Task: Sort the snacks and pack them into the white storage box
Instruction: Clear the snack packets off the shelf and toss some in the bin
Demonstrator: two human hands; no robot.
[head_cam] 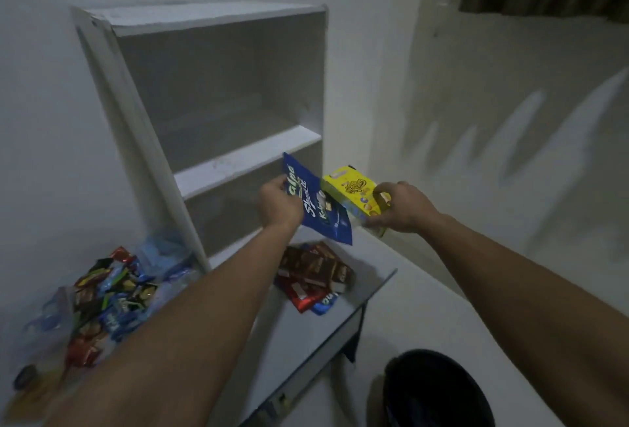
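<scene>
The white storage box (218, 21) is a tall open shelf unit on the table, with a middle shelf (245, 161) and bare compartments. My left hand (277, 203) grips a blue snack pouch (318, 203) in front of the lower compartment. My right hand (400, 207) holds a yellow snack box (354, 188) just right of the unit. Brown and red chocolate packs (311, 275) lie stacked on the table under my hands. A heap of mixed small snacks (109, 294) lies at the left.
The grey table (306, 334) ends in an edge at the right, running from near the shelf toward the front. A black round object (435, 389) sits below on the floor. Clear plastic bags (51, 321) lie among the left heap. A white wall (493, 140) stands at the right.
</scene>
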